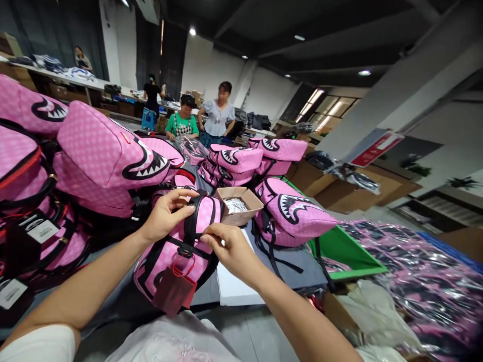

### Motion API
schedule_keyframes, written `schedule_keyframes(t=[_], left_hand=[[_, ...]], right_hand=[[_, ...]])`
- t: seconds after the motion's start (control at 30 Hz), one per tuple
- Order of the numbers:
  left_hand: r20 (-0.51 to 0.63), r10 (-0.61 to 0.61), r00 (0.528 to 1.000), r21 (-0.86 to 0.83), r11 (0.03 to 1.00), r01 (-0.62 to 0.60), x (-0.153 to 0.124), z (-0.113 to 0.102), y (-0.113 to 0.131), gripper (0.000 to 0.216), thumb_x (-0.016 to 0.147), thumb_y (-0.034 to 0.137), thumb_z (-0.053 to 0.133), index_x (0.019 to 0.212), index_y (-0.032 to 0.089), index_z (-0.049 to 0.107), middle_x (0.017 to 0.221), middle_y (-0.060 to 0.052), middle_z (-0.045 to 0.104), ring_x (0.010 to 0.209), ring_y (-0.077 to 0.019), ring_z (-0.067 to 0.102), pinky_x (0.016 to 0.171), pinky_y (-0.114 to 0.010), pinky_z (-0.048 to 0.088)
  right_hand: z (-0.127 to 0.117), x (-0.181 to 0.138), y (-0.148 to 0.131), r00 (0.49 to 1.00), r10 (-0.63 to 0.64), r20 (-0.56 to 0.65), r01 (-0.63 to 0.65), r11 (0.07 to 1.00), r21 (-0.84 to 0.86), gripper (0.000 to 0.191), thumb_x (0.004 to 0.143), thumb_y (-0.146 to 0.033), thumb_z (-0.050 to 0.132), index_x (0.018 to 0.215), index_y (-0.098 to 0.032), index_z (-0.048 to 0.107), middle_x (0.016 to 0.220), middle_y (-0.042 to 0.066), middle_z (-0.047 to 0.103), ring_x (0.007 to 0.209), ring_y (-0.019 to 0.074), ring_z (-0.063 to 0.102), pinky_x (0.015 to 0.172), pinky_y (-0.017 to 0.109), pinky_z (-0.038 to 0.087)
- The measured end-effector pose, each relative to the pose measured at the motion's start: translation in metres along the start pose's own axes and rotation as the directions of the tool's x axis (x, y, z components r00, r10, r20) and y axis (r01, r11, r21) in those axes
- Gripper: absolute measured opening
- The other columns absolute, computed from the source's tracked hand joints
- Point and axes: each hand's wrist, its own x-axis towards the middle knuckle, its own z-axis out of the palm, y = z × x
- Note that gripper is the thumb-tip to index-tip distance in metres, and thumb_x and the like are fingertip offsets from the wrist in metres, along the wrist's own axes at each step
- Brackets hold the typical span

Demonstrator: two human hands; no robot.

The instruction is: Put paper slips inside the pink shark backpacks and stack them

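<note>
A pink checkered backpack (206, 213) with black trim stands on the grey table right in front of me. My left hand (169, 213) pinches the black strap (190, 221) at its top, thumb and forefinger closed. On the other side, my right hand (230, 249) has its fingertips pressed together at the bag's black edging; any small part between them is hidden. A dark red tag (175, 289) hangs from the bag on a red cord. Just behind it sits an open cardboard box (241, 218) of small white pieces. A white sheet or board (236, 284) lies beside the bag.
Pink shark-mouth backpacks (90, 146) pile up on the left, and another backpack (292, 211) stands right of the box. A green bin (350, 251) and plastic-wrapped bags (415, 271) are at the right. Several people, including one in a white top (217, 115), are farther back.
</note>
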Motion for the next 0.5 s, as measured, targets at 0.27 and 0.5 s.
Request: schedule_keyframes(t=[0.27, 0.5], left_hand=[[-0.077, 0.130, 0.989, 0.089, 0.988, -0.123, 0.001, 0.014, -0.006, 0.022, 0.082, 0.029, 0.070, 0.101, 0.017, 0.071, 0.079, 0.000, 0.063, 0.068, -0.0111, 0.054, 0.068, -0.023, 0.045], [-0.084, 0.183, 0.980, 0.178, 0.970, -0.166, 0.012, -0.003, -0.014, 0.021, 0.081, 0.033, 0.072, 0.095, 0.018, 0.072, 0.087, -0.002, 0.070, 0.075, -0.0126, 0.062, 0.073, -0.024, 0.050]], right_hand=[[0.011, -0.006, 0.011, 0.993, 0.013, -0.116, -0.021, 0.997, -0.074, 0.023, 0.085, -0.002, 0.055, 0.085, -0.019, 0.070, 0.084, 0.003, 0.065, 0.077, 0.0153, 0.061, 0.068, 0.025, 0.044], [0.029, 0.026, 0.027, 0.970, -0.014, -0.242, 0.060, 0.981, 0.185, 0.014, 0.087, -0.012, 0.062, 0.089, -0.019, 0.073, 0.086, 0.002, 0.067, 0.080, 0.0141, 0.062, 0.075, 0.026, 0.048]])
